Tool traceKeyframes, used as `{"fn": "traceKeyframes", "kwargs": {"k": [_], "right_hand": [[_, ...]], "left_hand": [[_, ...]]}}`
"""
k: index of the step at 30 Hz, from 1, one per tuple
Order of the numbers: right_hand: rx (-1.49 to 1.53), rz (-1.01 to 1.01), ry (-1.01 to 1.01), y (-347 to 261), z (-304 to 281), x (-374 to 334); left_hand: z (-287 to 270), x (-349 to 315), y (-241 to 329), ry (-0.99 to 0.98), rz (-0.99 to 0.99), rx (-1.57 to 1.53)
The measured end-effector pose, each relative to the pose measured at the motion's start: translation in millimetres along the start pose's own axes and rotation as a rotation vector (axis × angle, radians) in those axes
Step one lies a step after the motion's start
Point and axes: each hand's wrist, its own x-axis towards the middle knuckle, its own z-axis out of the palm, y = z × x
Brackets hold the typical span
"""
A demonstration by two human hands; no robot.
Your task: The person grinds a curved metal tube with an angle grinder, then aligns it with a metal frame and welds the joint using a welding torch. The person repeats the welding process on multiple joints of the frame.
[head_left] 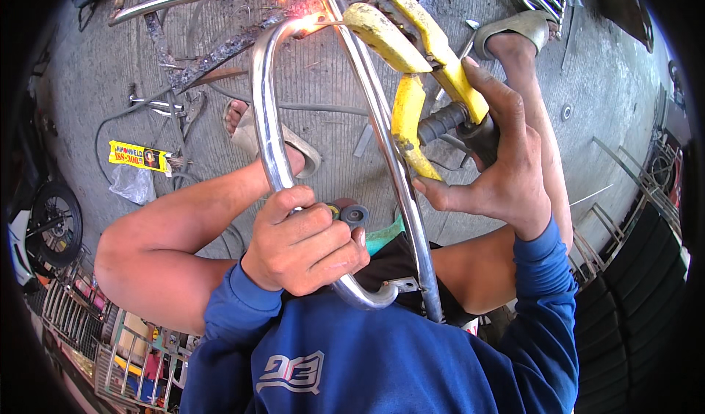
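My left hand [305, 246] is wrapped round a shiny bent metal tube [261, 94], which curves up and over at the top and hooks round near my lap. A straight steel tube [388, 136] runs beside it from the upper middle down to my lap. In my right hand [507, 157] is a yellow welding electrode holder [407, 113] with worn, dirty jaws. From its jaws a thin rod reaches left across the straight tube. A bright orange welding glow [308, 23] burns where the rod meets the top of the bent tube, hiding the joint.
Rusty, spattered metal bars [228, 54] lie beyond the tubes, near another bent tube [176, 1]. At left are a yellow electrode packet [138, 157], a clear plastic bag [134, 185] and a cable [103, 131]. My sandalled feet flank the work. Metal racks [143, 359] stand lower left.
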Motion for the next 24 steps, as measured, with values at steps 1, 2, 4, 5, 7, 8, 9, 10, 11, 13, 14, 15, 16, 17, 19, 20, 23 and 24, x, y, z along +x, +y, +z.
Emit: {"fn": "traceKeyframes", "kwargs": {"k": [1, 2, 4, 5, 7, 8, 9, 10, 11, 13, 14, 15, 16, 17, 19, 20, 23, 24], "right_hand": [[-0.016, 0.000, -0.003, 0.0, -0.6, 0.1], [-0.025, -0.016, -0.004, 0.1, -1.5, 0.3], [-0.052, -0.016, -0.007, 0.0, -1.7, 0.6], [-0.025, -0.012, 0.002, 0.2, -1.0, 0.8], [0.014, 0.029, -0.006, 0.3, 1.0, 1.0], [0.014, 0.022, 0.007, 0.3, 1.8, 1.0], [0.025, 0.036, -0.014, 0.2, 2.2, 0.9], [0.020, 0.038, -0.024, 0.1, 2.0, 0.8], [0.016, 0.040, -0.034, -0.2, 1.9, 0.8], [-0.021, 0.008, -0.028, -0.7, 0.2, 1.1], [-0.033, -0.003, -0.023, -1.0, -0.6, 1.4], [-0.028, -0.005, -0.015, -1.3, -0.8, 1.8], [-0.026, -0.002, -0.010, -1.6, -0.6, 2.1], [-0.004, 0.008, -0.010, -1.7, -0.3, 2.4], [0.023, 0.041, -0.019, -2.0, 1.1, 2.4], [0.052, 0.059, -0.020, -2.2, 1.7, 2.1], [0.163, 0.136, -0.012, -2.9, 0.3, 0.0], [0.233, 0.182, 0.004, -3.0, -0.6, -0.5]], "left_hand": [[-1.7, -0.5, -0.5, -0.020, -0.002, 0.008], [-3.3, -0.8, -0.4, -0.037, -0.003, 0.018], [-4.9, -0.9, -1.1, -0.050, -0.002, 0.019], [-4.8, -0.8, -0.9, -0.049, -0.002, 0.017], [-3.4, -0.4, -0.6, -0.037, -0.003, 0.018], [-2.2, -0.1, -0.7, -0.035, -0.005, 0.016], [-2.0, -0.1, -0.5, -0.033, -0.004, 0.017], [-1.6, 0.0, -0.5, -0.033, -0.007, 0.016], [-1.7, -0.1, -0.7, -0.031, -0.009, 0.016], [-2.3, -0.2, -0.8, -0.033, -0.009, 0.015], [-2.3, -0.2, -0.4, -0.033, -0.008, 0.016], [-2.8, -0.4, -0.6, -0.036, -0.010, 0.017], [-3.1, -0.5, -0.1, -0.036, -0.011, 0.018], [-2.9, -0.5, 0.6, -0.035, -0.015, 0.017], [-2.5, -0.6, 1.5, -0.028, -0.020, 0.018], [-2.1, -0.5, 2.6, -0.028, -0.027, 0.022], [-2.6, -0.4, 1.6, 0.000, -0.022, 0.005], [-3.7, -0.3, 0.4, -0.046, -0.007, 0.029]]}}
